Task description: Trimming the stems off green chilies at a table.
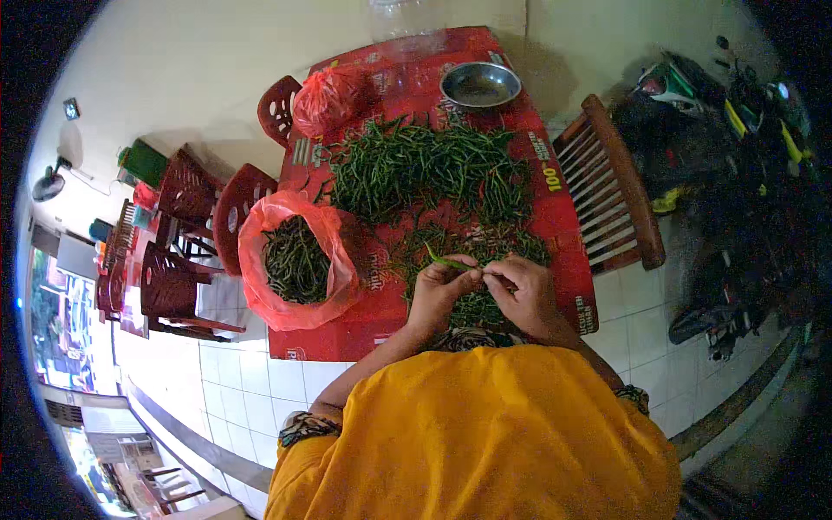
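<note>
Between the thumb and fingers of my left hand (441, 286) is a slim green chili pepper (447, 261), its pointed end toward the upper left. My right hand (525, 292) pinches the chili's other end, so the fingertips of both hands nearly meet. A litter of green stems and bits (478, 311) lies under and around my hands. Beyond it spreads a large heap of green chilies (429, 170). To the left, an open red plastic bag (257, 296) holds darker, thin green chilies (296, 263).
The table has a red printed cover (318, 341) bearing writing. At its far end are a knotted red plastic bag (328, 101) and a metal bowl (481, 88). A slatted wooden chair (611, 188) stands at right, near motorcycles (715, 136). Red-brown chairs (237, 214) line the left.
</note>
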### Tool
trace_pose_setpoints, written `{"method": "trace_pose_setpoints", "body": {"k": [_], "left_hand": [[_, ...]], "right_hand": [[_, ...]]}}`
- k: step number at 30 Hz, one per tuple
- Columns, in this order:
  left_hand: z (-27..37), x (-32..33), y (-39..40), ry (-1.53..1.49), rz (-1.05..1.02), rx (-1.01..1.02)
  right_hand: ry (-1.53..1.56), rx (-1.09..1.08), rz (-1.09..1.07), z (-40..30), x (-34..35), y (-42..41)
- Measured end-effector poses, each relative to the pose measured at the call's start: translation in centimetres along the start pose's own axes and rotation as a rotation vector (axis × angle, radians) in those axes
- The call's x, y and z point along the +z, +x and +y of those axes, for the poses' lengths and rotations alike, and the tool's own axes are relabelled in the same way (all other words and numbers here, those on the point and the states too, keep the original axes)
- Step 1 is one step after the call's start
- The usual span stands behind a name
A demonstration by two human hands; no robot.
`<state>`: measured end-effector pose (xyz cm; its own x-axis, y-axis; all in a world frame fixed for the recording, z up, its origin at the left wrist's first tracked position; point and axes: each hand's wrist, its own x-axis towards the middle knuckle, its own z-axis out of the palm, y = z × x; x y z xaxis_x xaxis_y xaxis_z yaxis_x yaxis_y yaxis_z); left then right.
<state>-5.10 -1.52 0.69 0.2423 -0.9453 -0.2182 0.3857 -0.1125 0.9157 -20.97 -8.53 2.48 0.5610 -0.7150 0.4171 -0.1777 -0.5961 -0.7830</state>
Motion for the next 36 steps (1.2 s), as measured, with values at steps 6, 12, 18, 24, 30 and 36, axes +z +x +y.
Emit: {"method": "trace_pose_setpoints", "body": {"k": [6, 12, 18, 24, 30, 36], "left_hand": [[0.2, -0.1, -0.2, -0.026, -0.024, 0.037], [0.1, -0.2, 0.1, 0.078, 0.002, 0.103], [0.4, -0.9, 0.8, -0.245, -0.038, -0.031], [0.7, -3.9, 1.1, -0.369, -0.009, -0.027], [9.5, -11.7, -1.3, 0.438, 0.438, 0.274], [10.9, -20.3, -3.7, 1.537, 0.761, 0.252]], "right_hand": [[-0.011, 0.043, -0.01, -0.4, 0.8, 0.2], [-0.08, 0.057, 0.023, 0.5, 1.8, 0.8], [0.209, 0.205, -0.008, 1.0, 2.2, 1.1], [0.462, 0.385, -0.054, 3.5, 3.6, 1.4], [-0.243, 0.061, -0.085, 11.1, 4.5, -0.6], [-0.269, 0.153, 0.035, 12.8, 2.6, 4.5]]}}
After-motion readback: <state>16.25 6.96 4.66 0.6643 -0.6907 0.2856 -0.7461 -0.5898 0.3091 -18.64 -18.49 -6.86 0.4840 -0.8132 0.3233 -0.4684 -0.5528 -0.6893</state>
